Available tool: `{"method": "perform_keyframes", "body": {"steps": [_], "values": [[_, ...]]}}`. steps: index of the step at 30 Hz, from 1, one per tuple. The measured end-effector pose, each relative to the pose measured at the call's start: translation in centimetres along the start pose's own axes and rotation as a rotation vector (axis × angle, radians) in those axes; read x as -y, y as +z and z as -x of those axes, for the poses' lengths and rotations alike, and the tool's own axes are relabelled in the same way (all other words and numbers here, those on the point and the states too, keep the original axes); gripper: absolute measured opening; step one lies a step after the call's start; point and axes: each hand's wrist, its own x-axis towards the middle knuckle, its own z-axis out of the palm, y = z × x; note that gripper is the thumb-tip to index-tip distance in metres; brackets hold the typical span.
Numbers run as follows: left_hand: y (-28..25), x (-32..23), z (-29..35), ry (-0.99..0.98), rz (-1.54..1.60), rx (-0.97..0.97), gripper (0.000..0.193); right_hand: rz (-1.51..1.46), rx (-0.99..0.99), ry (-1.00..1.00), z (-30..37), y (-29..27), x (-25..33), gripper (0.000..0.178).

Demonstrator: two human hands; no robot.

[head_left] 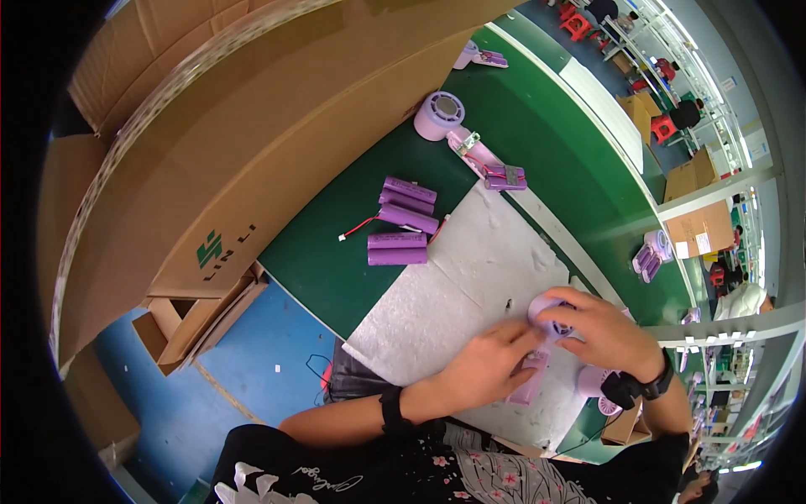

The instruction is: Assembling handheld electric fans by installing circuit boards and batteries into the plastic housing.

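Note:
A lilac handheld fan (528, 380) lies over the white foam sheet (457, 315), its round head up and its handle toward me. My right hand (611, 334) curls its fingers around the head. At the handle's upper part, my left hand (487, 363) presses its closed fingers; what lies under the fingertips is hidden. Purple battery packs (398, 249) with thin wires rest beyond the left hand, partly on the foam. Farther off stands another lilac fan (439, 116), its handle opened, with a circuit board and a purple battery pack (505, 177) at the end.
A tall cardboard box (336, 109) walls off the left of the green bench (323, 273). Another lilac fan part (593, 382) sits beside my right wrist, and a fan with batteries (651, 256) lies farther right. People work at benches in the background.

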Motion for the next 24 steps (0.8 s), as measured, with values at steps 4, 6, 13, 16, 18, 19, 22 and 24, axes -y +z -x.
{"method": "perform_keyframes", "body": {"steps": [4,6,13,16,18,19,22,24], "values": [[0.2,1.0,0.2,0.055,-0.058,0.105,0.032,-0.096,-0.145,-0.024,-3.0,-3.1,2.0,0.036],[-0.2,1.4,0.2,0.061,-0.055,0.104,0.030,-0.188,-0.194,-0.063,-7.0,-3.8,4.2,0.039],[0.6,2.3,0.7,0.152,-0.035,0.022,0.025,0.239,-0.319,-0.237,-18.4,3.4,7.5,0.038],[0.6,2.1,0.7,0.130,-0.076,0.074,0.026,0.358,-0.190,-0.108,-19.1,3.4,7.6,0.035],[1.3,2.6,0.8,0.139,-0.082,0.049,0.025,0.319,-0.252,-0.160,-18.4,2.7,7.8,0.032],[1.7,2.9,0.9,0.148,-0.081,0.022,0.024,0.298,-0.285,-0.175,-17.6,1.9,8.4,0.031],[1.6,3.0,1.7,0.124,-0.052,0.013,0.023,-0.238,-0.230,-0.121,-10.8,-2.3,10.4,0.032],[0.9,2.2,1.4,0.104,-0.006,0.042,0.025,-0.373,-0.285,-0.034,-5.6,-3.1,10.1,0.039]]}}
